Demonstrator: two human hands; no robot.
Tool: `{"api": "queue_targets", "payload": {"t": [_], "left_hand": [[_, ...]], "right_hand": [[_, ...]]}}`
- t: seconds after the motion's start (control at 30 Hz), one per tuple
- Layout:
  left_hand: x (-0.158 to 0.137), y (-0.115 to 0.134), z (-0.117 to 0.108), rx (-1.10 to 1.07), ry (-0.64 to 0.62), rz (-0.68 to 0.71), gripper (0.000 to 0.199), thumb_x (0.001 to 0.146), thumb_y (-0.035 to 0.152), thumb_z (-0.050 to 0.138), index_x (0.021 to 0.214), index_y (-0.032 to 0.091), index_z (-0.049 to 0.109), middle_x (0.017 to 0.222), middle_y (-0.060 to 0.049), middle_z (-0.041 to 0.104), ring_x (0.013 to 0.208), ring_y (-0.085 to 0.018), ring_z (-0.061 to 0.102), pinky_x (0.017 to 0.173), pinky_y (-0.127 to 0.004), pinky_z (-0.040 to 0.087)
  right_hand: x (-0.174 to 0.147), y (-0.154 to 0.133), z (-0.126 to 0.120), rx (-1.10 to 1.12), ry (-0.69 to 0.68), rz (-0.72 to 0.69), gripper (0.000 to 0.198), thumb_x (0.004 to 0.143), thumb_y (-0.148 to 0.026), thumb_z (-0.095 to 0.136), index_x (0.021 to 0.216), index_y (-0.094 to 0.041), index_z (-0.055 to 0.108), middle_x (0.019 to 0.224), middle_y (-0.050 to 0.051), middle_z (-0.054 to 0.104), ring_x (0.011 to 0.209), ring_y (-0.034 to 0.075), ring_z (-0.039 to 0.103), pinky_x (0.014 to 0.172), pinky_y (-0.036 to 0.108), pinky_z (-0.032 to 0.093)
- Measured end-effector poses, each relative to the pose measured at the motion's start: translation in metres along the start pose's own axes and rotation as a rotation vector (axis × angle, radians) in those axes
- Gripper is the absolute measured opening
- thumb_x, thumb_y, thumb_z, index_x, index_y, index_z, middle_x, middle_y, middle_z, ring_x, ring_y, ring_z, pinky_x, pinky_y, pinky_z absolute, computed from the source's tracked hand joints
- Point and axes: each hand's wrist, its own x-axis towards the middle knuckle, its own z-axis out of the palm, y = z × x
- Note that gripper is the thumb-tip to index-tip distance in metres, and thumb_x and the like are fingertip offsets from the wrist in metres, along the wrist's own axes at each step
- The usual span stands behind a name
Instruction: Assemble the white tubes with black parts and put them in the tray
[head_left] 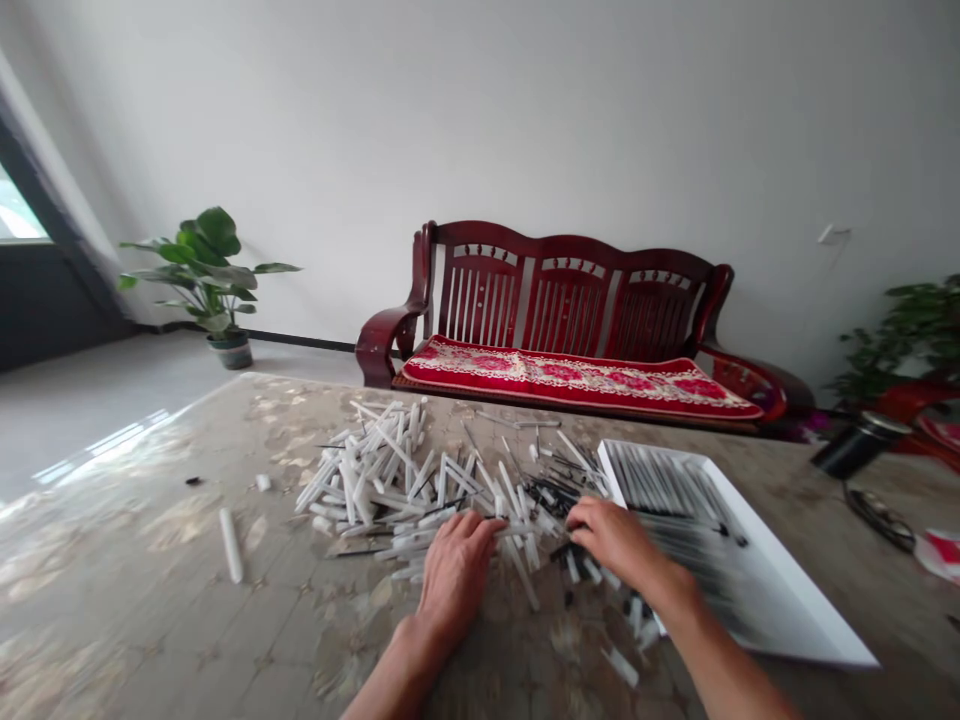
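My left hand [456, 562] is closed at the near edge of a loose pile of white translucent plastic tubes [375, 470]. Its thumb and fingertips pinch one tube [516, 530], which points to the right and shows a dark bit at the fingers. My right hand [611, 535] hovers over small black pieces [555, 495] beside the pile, its fingers curled together. Whatever is between those fingers is hidden and blurred. Right of it lies a shallow white tray [806, 590] with rows of thin clear tubes with dark ends [664, 480], partly covered by my right forearm.
A patterned cloth [277, 640] covers the table. One white tube [231, 545] lies apart on the left. A black cylinder [859, 447] and a dark strap-like object [879, 518] lie at the right. Behind the table are a red wooden bench [562, 300] and a potted plant [214, 265].
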Motion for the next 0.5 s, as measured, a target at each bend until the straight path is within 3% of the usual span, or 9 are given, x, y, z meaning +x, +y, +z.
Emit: {"api": "queue_targets", "payload": {"t": [0.27, 0.5], "left_hand": [[0.0, -0.002, 0.002, 0.046, -0.027, 0.029, 0.023, 0.093, 0.02, 0.053, 0.108, 0.026, 0.069, 0.089, -0.003, 0.071, 0.087, -0.022, 0.064, 0.076, -0.035, 0.045], [-0.001, -0.005, 0.004, 0.041, -0.029, 0.028, 0.024, 0.094, 0.02, 0.051, 0.109, 0.025, 0.069, 0.091, -0.004, 0.071, 0.088, -0.023, 0.065, 0.076, -0.036, 0.047]], "right_hand": [[-0.001, -0.033, -0.003, -0.261, -0.168, -0.214, 0.022, 0.083, -0.006, 0.057, 0.095, -0.018, 0.071, 0.098, 0.01, 0.072, 0.094, 0.025, 0.068, 0.074, 0.027, 0.044], [0.003, -0.037, -0.004, -0.42, -0.218, -0.372, 0.024, 0.085, -0.005, 0.052, 0.102, -0.015, 0.066, 0.097, 0.011, 0.072, 0.09, 0.023, 0.068, 0.073, 0.029, 0.045]]}}
